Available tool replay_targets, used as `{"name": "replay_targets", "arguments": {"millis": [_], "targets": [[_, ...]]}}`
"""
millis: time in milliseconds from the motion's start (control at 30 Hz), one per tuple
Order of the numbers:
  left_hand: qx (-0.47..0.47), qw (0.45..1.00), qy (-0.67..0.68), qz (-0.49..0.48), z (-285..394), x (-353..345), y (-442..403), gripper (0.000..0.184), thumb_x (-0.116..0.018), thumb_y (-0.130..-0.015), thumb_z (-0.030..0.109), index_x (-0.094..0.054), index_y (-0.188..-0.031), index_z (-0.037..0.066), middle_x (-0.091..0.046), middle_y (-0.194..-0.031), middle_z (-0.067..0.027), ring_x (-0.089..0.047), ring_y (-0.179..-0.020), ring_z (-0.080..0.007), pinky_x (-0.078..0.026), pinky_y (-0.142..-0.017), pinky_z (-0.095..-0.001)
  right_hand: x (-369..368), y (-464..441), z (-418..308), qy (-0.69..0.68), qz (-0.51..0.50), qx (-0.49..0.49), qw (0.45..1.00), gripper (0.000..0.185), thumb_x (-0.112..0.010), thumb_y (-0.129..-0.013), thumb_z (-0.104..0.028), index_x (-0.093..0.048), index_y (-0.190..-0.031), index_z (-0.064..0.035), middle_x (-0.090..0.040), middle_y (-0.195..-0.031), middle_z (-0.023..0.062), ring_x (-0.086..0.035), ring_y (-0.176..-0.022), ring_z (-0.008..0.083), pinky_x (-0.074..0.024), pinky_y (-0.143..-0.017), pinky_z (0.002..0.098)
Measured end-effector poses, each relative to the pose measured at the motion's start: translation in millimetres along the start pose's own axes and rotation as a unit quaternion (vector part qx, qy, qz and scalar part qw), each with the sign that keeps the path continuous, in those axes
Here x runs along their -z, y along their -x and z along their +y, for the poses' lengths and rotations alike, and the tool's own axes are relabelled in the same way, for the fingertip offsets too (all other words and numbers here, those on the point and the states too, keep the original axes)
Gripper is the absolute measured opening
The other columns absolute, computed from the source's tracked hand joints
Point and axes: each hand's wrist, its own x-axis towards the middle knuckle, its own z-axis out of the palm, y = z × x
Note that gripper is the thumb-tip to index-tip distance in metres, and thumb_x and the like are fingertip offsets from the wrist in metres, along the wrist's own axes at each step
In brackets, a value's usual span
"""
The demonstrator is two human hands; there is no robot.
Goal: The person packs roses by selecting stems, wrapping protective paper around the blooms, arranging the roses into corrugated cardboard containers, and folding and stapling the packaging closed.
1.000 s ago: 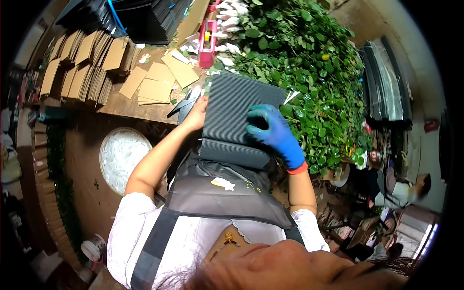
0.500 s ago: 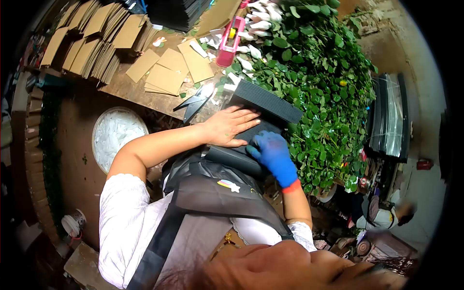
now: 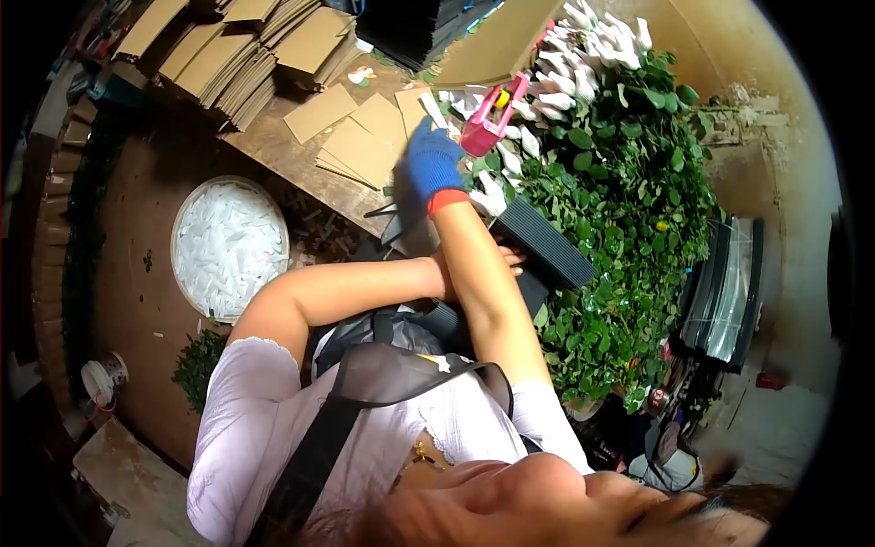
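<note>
My bare left hand [image 3: 512,260] rests on a black corrugated sheet [image 3: 547,244] in front of my body. Its fingers lie stretched out, while my right forearm covers the rest of the hand. Crossing over that arm, my right hand [image 3: 432,162], in a blue glove with a red cuff, reaches to the tabletop. Its fingers point away beside a white strip [image 3: 434,110] and the flat cardboard pieces [image 3: 369,150]; whether they touch the strip I cannot tell. Scissors [image 3: 387,223] lie near the table edge, partly hidden. Right of the glove stands a pink tape dispenser [image 3: 483,126].
A large heap of leafy stems [image 3: 620,228] with white-wrapped heads [image 3: 583,59] fills the right side. Cardboard stacks [image 3: 219,68] stand at the back left, black sheets [image 3: 424,32] behind. Below the table is a round tub [image 3: 230,248] of white scraps.
My gloved right hand has left the black corrugated sheet and swung forward and left, over my left arm, to the cardboard pieces. My left hand stays on the sheet. The view has shifted.
</note>
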Motion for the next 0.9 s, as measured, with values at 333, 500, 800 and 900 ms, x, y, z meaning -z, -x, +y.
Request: {"name": "replay_targets", "arguments": {"millis": [333, 500, 800, 900], "targets": [[0.030, 0.997, 0.058, 0.033, 19, 43, -4, 0.064, -0.066, -0.090, 0.039, -0.051, -0.141, 0.005, -0.054, -0.142, -0.0182, -0.051, -0.132, -0.0369, -0.039, -0.114, -0.0472, 105, 109, 72, -0.168, 0.153, 0.074, 0.971, 0.053, -0.063, -0.087, -0.013, -0.052, -0.139, -0.0088, -0.070, -0.100, 0.0188, -0.069, -0.086, 0.0393, -0.0553, -0.073, 0.0457], [0.077, 0.981, 0.172, 0.049, 14, 13, 1, 0.058, -0.069, -0.086, 0.036, -0.056, -0.135, 0.008, -0.056, -0.137, -0.0197, -0.054, -0.125, -0.0393, -0.046, -0.105, -0.0462, 80, 237, 169, -0.471, -0.097, 0.007, 0.877, 0.037, -0.074, -0.093, -0.024, -0.065, -0.120, -0.0013, -0.073, -0.098, 0.0078, -0.070, -0.082, 0.0175, -0.0555, -0.073, 0.0323], [-0.023, 1.000, 0.008, -0.010, 0, 40, 3, 0.051, -0.064, -0.088, 0.034, -0.060, -0.131, 0.006, -0.056, -0.138, -0.0139, -0.050, -0.131, -0.0317, -0.038, -0.112, -0.0484, 51, 254, 208, -0.571, -0.357, -0.186, 0.716, 0.031, -0.074, -0.091, -0.034, -0.072, -0.092, -0.0031, -0.069, -0.070, 0.0017, -0.061, -0.055, 0.0080, -0.0490, -0.052, 0.0214], [-0.029, 0.998, -0.009, 0.052, -17, 69, 25, 0.041, -0.069, -0.087, 0.019, -0.064, -0.125, 0.003, -0.063, -0.129, -0.0147, -0.059, -0.120, -0.0324, -0.043, -0.107, -0.0471, 47, 244, 210, -0.540, -0.390, -0.158, 0.729, 0.033, -0.073, -0.091, -0.037, -0.072, -0.088, -0.0040, -0.069, -0.069, 0.0021, -0.061, -0.052, 0.0083, -0.0487, -0.049, 0.0230]]}}
